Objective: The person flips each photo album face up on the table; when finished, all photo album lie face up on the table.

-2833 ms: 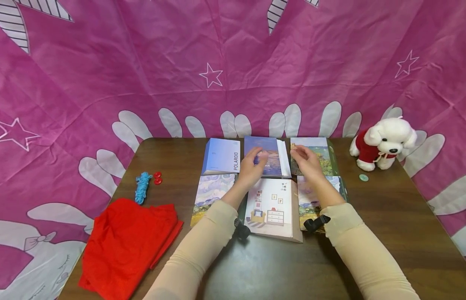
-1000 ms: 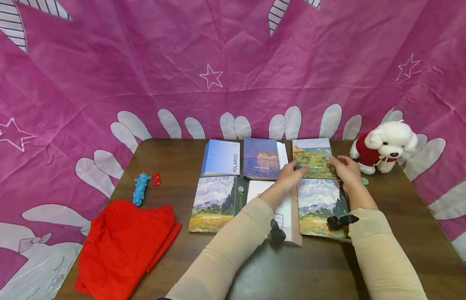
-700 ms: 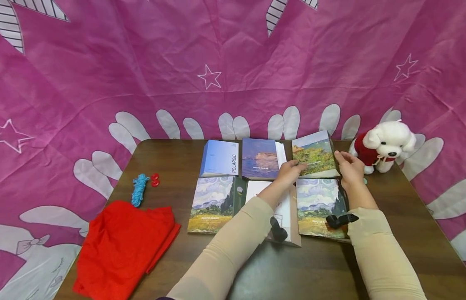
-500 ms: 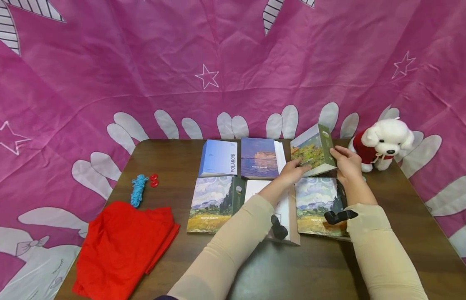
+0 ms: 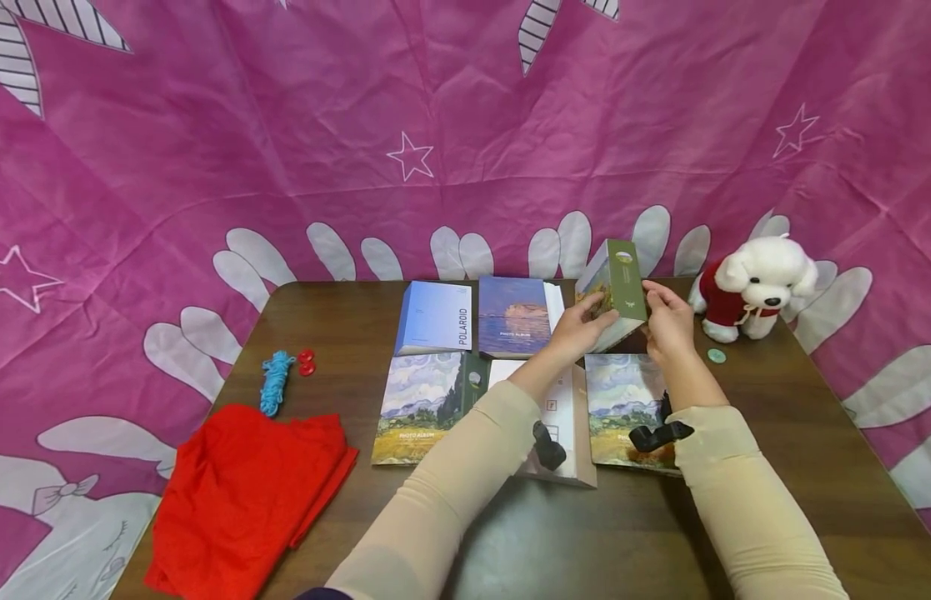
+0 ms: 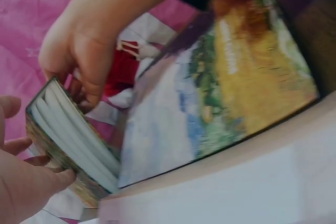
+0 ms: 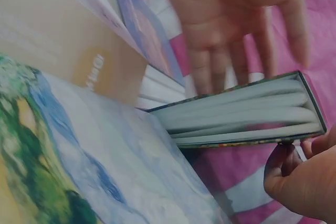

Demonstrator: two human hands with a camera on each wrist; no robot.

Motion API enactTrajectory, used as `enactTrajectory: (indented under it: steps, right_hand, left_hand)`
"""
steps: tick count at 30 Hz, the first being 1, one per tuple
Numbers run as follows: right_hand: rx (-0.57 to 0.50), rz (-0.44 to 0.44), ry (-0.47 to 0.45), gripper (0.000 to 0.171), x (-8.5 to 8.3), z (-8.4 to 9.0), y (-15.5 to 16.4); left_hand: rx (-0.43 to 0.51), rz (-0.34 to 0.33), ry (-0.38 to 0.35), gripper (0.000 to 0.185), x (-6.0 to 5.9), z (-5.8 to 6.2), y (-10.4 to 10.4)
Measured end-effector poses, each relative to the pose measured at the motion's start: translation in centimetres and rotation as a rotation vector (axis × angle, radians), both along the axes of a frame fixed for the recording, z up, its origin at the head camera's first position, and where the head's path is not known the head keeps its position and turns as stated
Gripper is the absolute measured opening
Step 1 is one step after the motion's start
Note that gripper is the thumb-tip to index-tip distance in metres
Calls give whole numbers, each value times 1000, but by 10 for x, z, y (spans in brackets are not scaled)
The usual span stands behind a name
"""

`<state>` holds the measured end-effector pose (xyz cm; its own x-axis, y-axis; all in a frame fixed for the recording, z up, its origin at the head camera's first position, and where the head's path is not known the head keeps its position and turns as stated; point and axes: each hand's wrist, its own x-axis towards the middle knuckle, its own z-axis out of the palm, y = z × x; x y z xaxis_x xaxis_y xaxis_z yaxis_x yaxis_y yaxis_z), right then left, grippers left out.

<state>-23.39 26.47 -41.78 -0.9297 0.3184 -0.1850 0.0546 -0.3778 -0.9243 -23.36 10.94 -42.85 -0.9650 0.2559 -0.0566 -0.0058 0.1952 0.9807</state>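
A photo album with a green spine stands tilted on edge at the back right of the table, spine up and facing the right hand. In the left wrist view its white page edges show between the covers. My left hand touches the painted front cover with outstretched fingers. My right hand holds the album near its spine, with bent fingers against the back cover. Just in front lies another album with a landscape cover, partly under the right wrist's camera.
Left of the held album are a purple seascape album, a blue POLAROID album, a white-covered book and a landscape album. Red cloth, blue cord and red buttons lie left. A plush dog and green button are right.
Both hands moved right from above the albums to the back-right one. Its spine side has risen from flat to steeply tilted, turning toward the left.
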Motion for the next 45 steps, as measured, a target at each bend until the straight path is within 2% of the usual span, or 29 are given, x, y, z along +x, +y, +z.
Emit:
enactTrajectory:
  steps: [5, 10, 12, 16, 19, 26, 30, 34, 39, 45]
  right_hand:
    - [43, 47, 10, 21, -2, -1, -10]
    - [75, 141, 51, 23, -2, -1, -15]
    - [136, 197, 39, 30, -3, -3, -15]
    - [326, 321, -11, 53, -8, -11, -14]
    - [461, 411, -52, 63, -12, -20, -14]
    - [575, 529, -130, 73, -19, -30, -12]
    - [632, 606, -187, 77, -22, -31, -9]
    - [666, 658, -222, 82, -23, -29, -1]
    - [718, 633, -239, 86, -19, -24, 12]
    - [810, 615, -242, 90, -13, -21, 32]
  left_hand:
    - [59, 29, 18, 53, -7, 10, -8]
    - [-39, 67, 55, 57, -11, 14, -16]
    - [-60, 79, 61, 59, -12, 15, -19]
    - [-61, 108, 55, 61, -14, 16, -27]
    - [-74, 137, 54, 61, -16, 15, -31]
    - [-120, 206, 41, 69, -19, 12, -41]
    - [-108, 187, 18, 70, -20, 7, -46]
    - [-125, 132, 5, 68, -21, 2, -45]
    - [-223, 40, 14, 66, -20, -5, -39]
    - [-298, -16, 34, 60, -17, -9, -23]
